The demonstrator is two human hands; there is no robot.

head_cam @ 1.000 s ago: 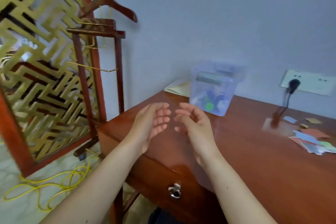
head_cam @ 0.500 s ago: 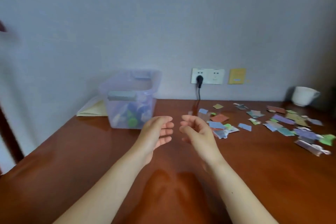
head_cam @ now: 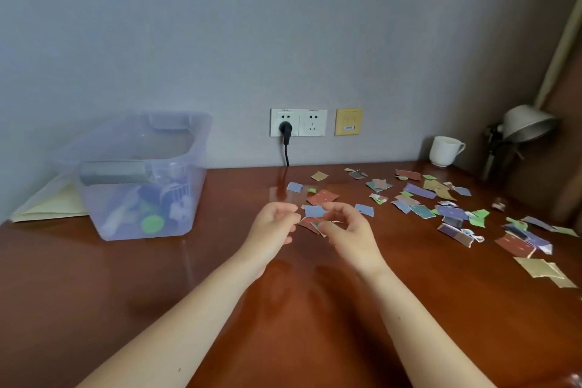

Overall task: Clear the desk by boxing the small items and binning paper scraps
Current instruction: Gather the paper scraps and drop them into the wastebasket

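Note:
Many coloured paper scraps (head_cam: 419, 190) lie scattered over the right half of the brown desk (head_cam: 126, 293). A red scrap (head_cam: 322, 197) and a blue scrap (head_cam: 313, 211) lie just beyond my fingers. My left hand (head_cam: 274, 227) and my right hand (head_cam: 349, 230) hover side by side over the nearest scraps, fingers loosely curled, and I see nothing held in either. A clear plastic box (head_cam: 201, 135) stands at the back left with several small items inside, among them a green cap (head_cam: 152, 224).
A white cup (head_cam: 444, 151) and a metal desk lamp (head_cam: 526, 126) stand at the back right. A black plug (head_cam: 285, 127) sits in the wall socket, its cord dropping behind the desk. Pale yellow paper (head_cam: 47, 201) lies left of the box.
The view has swung right, from the coat stand and desk corner to the scrap-covered desk. Both hands have moved forward to the nearest scraps, and their fingers have curled more.

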